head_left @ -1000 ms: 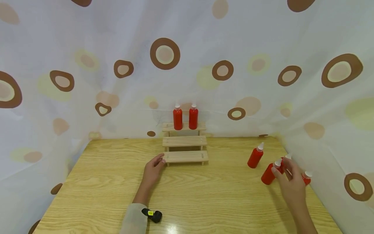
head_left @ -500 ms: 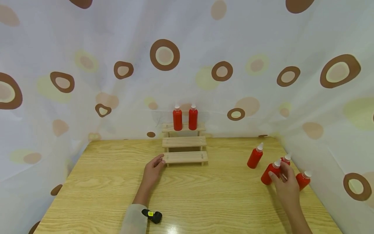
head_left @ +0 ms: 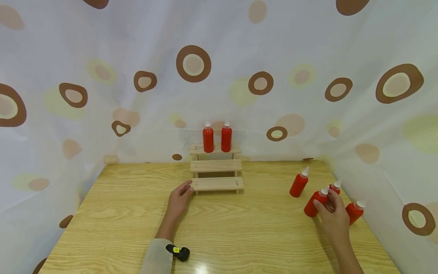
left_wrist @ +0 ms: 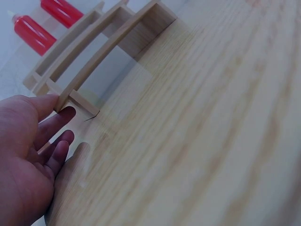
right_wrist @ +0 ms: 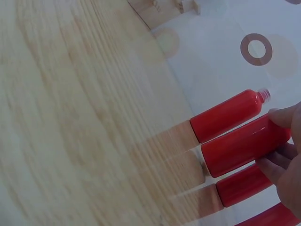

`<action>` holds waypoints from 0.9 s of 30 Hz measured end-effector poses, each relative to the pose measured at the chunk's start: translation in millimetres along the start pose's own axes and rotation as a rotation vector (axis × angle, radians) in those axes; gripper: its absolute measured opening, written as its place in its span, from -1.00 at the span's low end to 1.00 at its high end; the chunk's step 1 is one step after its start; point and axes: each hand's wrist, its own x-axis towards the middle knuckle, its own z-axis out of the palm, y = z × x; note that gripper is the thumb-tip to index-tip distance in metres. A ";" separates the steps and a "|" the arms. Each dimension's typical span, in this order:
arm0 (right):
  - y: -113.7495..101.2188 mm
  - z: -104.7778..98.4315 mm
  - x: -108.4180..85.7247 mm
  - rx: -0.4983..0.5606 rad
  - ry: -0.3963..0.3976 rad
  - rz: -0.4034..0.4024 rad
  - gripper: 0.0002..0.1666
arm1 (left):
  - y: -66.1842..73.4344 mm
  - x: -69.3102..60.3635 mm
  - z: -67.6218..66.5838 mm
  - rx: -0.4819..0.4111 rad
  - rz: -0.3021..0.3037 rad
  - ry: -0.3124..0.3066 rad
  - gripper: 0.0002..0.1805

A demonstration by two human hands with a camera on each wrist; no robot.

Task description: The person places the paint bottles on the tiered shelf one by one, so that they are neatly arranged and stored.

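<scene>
Head view: right hand [head_left: 334,217] grips a red bottle [head_left: 313,206], left hand [head_left: 179,198] apparently pinches the rack [head_left: 217,183].

No lettering can be read.
A small yellow label [head_left: 176,250] sits on the black device [head_left: 184,254] by the person's left sleeve [head_left: 157,255], its markings too small to make out; in the right wrist view, a faint mark [right_wrist: 156,5] on the wooden rack [right_wrist: 162,16] is likewise unclear.

A wide passage separates the wooden rack [head_left: 217,183] from the red bottles [head_left: 299,185] crowding the right hand [head_left: 334,220].
</scene>
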 end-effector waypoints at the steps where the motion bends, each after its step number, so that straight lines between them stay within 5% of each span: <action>1: -0.4 0.5 0.1 0.003 0.000 -0.005 -0.23 | 0.2 0.3 -0.3 -0.003 -0.005 0.002 -0.56; 9: -13.5 4.2 -3.9 0.034 -0.011 -0.045 -0.21 | 0.1 -0.7 -1.6 -0.001 -0.008 0.000 -0.55; 27: -65.1 23.3 -0.2 0.064 -0.192 -0.173 -0.17 | 0.6 0.0 -0.3 -0.008 -0.006 0.004 -0.57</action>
